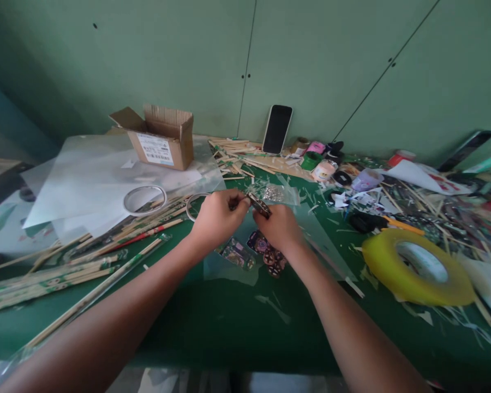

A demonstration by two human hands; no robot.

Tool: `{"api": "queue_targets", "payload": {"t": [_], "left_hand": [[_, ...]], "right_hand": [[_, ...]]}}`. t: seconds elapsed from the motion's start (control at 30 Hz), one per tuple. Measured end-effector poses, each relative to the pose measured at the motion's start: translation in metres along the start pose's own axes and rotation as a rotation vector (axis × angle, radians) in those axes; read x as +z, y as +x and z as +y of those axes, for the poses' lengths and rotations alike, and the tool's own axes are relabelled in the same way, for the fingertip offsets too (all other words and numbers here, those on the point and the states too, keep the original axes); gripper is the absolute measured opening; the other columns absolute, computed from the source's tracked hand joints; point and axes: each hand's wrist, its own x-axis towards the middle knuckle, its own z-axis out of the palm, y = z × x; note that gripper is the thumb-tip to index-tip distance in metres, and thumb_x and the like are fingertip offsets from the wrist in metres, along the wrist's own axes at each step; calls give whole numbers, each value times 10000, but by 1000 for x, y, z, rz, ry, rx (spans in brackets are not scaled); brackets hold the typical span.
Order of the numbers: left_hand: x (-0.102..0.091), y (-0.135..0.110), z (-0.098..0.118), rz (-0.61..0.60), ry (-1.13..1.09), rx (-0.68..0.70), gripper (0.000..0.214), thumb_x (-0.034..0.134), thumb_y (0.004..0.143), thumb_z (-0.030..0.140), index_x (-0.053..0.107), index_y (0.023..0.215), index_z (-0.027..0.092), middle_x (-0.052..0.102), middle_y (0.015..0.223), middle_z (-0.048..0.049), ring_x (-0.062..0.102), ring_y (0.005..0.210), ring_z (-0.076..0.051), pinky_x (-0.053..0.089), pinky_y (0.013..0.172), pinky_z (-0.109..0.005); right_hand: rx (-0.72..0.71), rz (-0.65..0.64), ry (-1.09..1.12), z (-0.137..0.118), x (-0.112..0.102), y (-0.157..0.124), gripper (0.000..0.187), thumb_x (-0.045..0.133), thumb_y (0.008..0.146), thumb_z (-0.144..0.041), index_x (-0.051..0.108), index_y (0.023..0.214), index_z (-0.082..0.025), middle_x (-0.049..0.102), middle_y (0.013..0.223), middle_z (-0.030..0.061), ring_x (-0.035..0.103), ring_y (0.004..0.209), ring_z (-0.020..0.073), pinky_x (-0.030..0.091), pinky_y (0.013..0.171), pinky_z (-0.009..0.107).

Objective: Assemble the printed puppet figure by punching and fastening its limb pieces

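Observation:
Above the middle of the green table, both hands meet at a small, dark, patterned flat piece (259, 206). My right hand (280, 226) is closed on its near end. At the far end, the fingertips of my left hand (223, 213) are pinched together against it; what else they may grip is hidden. Just below lie several dark cutouts with pinkish prints (273, 259), partly covered by my right hand. Beside them is a printed piece (236, 254) with a shiny surface. Behind the hands sits a clear bag (276, 192) of small shiny bits.
Wrapped wooden sticks (106, 273) and a white tape ring (145, 200) lie at left. An open cardboard box (163, 142) stands behind them. A phone (277, 129) leans on the green wall. At right are a large yellow tape roll (376, 262), smaller rolls and scraps.

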Motion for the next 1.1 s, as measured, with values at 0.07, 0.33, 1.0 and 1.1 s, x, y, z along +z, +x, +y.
{"api": "queue_targets", "payload": {"t": [0.07, 0.33, 1.0, 1.1], "left_hand": [[-1, 0, 0, -3, -7, 5, 249, 519, 857, 290, 580, 638, 187, 577, 541, -1, 474, 497, -113, 308, 513, -272], [-2, 3, -5, -76, 10, -17, 282, 492, 890, 317, 598, 662, 190, 644, 597, -12, 526, 491, -108, 355, 518, -248], [-3, 5, 3, 13, -140, -109, 312, 508, 841, 238, 529, 535, 180, 514, 439, 45, 422, 381, -55, 312, 434, -213], [-4, 5, 4, -36, -257, -183, 290, 503, 833, 225, 524, 547, 182, 516, 443, 52, 391, 355, -50, 296, 404, -210]], "right_hand": [[13, 13, -17, 3, 0, 1, 382, 523, 817, -270, 354, 474, -255, 395, 452, -4, 406, 440, 164, 232, 465, 302], [-41, 23, -143, 4, -6, 0, 277, 525, 889, -351, 582, 649, -224, 565, 549, 49, 503, 489, 201, 253, 493, 300], [-158, 88, -249, -6, -12, -10, 285, 506, 921, -353, 618, 722, -182, 634, 595, 76, 532, 502, 172, 215, 489, 282], [-167, 92, -264, -8, -12, -11, 272, 509, 920, -351, 616, 734, -184, 644, 613, 78, 548, 521, 180, 220, 491, 279]]}}
